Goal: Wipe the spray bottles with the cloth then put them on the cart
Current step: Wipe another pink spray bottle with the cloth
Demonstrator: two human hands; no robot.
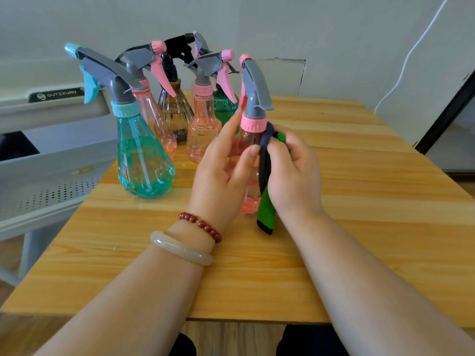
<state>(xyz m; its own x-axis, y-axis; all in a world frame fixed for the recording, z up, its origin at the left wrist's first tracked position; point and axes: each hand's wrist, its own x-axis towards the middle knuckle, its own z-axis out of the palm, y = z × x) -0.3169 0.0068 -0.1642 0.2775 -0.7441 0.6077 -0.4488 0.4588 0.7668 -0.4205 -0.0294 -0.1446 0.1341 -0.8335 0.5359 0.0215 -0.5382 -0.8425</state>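
The pink spray bottle [253,124] is standing upright over the near middle of the tabletop [334,227], its grey trigger head pointing away from the person; whether its base is touching the wood is not clear. The left hand [221,170] is holding this bottle from its left side, the thumb lying across the clear body and the forefinger stretching up toward the pink collar. The right hand [293,170] is gripping a cloth [266,209], green with a dark edge, and pressing it against the bottle's right side just below the collar, with the loose end hanging down beside the base. A red bead bracelet [203,226] and a pale bangle [180,249] are sitting on the left wrist. To the left of the held bottle a teal spray bottle [144,160] is standing on the tabletop, and behind and to the left of it several more are crowding together: two pink ones [203,132], a brown one [174,109] and a green one [225,106]. Farther left of the held bottle, past the table edge, a grey cart [51,170] with a perforated shelf is waiting.
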